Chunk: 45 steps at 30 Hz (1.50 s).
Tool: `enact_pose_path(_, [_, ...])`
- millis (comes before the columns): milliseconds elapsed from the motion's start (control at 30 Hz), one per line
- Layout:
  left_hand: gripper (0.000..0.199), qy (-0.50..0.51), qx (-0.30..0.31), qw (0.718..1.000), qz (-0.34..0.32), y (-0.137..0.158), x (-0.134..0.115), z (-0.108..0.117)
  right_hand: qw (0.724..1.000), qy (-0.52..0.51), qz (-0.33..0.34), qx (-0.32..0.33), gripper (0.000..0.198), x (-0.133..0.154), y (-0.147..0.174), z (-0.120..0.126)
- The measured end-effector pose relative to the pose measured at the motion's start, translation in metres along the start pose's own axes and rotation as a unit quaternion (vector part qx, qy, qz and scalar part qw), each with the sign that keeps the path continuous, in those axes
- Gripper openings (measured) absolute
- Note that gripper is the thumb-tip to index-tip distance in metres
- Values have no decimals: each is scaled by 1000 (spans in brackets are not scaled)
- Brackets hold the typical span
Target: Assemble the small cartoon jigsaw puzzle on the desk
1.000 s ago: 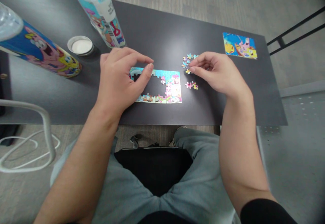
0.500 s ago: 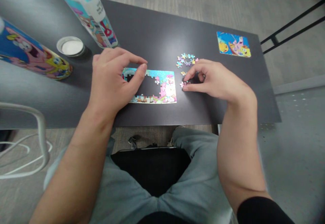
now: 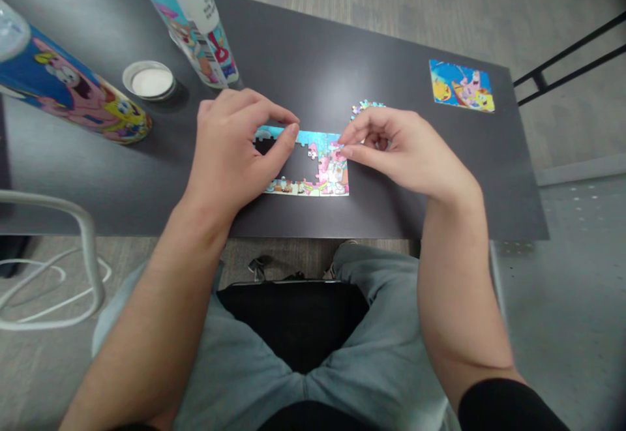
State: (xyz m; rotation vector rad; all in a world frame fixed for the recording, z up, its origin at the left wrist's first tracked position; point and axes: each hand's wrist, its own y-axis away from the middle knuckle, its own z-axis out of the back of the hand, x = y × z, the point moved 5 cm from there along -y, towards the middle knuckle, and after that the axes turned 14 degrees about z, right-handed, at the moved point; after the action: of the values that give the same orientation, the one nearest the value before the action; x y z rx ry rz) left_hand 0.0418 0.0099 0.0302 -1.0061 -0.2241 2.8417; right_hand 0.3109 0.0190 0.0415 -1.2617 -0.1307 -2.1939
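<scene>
A partly assembled jigsaw puzzle [image 3: 334, 180] lies on the dark table, its border joined around a bare middle. My left hand [image 3: 239, 144] rests over the puzzle's left side, covering that part; thumb and forefinger arch with a small gap at the tips and nothing visible between them. At the puzzle's right edge, my right hand [image 3: 396, 147] pinches a small puzzle piece, mostly hidden by the fingertips. Loose puzzle pieces [image 3: 364, 106] lie just beyond the right hand, partly covered by it.
Two clear bottles with cartoon labels stand at the left: a blue one [image 3: 73, 85] and a taller one [image 3: 203, 33]. Between them lies a round lid [image 3: 149, 81]. A cartoon picture card [image 3: 462, 85] sits at the far right. The table's near edge [image 3: 323, 238] runs above my lap.
My right hand has moved left from the loose pieces to the puzzle's right edge, carrying a piece. The left hand stays over the puzzle. The whole view has shifted slightly.
</scene>
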Motion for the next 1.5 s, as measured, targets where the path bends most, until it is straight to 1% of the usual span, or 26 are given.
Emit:
enact_pose_path(133, [31,-9,23,1000,-10,1,-3,-2,999,-25,-11,34,15,4,-12,-24])
enact_pose_path(300, [29,-19,43,999,-25,3,-5,-5,1000,-7,2,24,14,1,-18,-34])
enact_pose_path(400, [27,-17,49,998,-41,4,-7,-6,999,6,29,13,11,-1,-18,-34])
enact_pose_path(500, [28,-20,52,997,-49,6,-8,-8,998,24,58,-4,13,-2,-17,-30])
enact_pose_path(600, [29,-19,62,996,-58,8,-9,-11,997,43,66,-3,14,-6,-15,-27])
enact_pose_path(700, [26,-16,75,995,-70,8,-9,-15,996,51,71,-3,12,-8,-15,-27])
enact_pose_path(867, [27,-6,83,994,-65,7,-5,-19,997,54,55,3,7,-6,-17,-31])
enact_pose_path(1000, [24,-9,77,996,-41,6,-8,-16,998,48,31,11,5,-4,-18,-32])
enact_pose_path(1133, [25,-16,67,997,-22,6,-10,-12,999,53,8,5,11,-5,-19,-31])
enact_pose_path(1333, [25,-26,64,997,-19,5,-9,-13,997,64,39,19,10,-1,-19,-30])
enact_pose_path(1500, [30,-32,66,997,-12,4,-9,-14,998,49,15,21,13,-5,-18,-30])
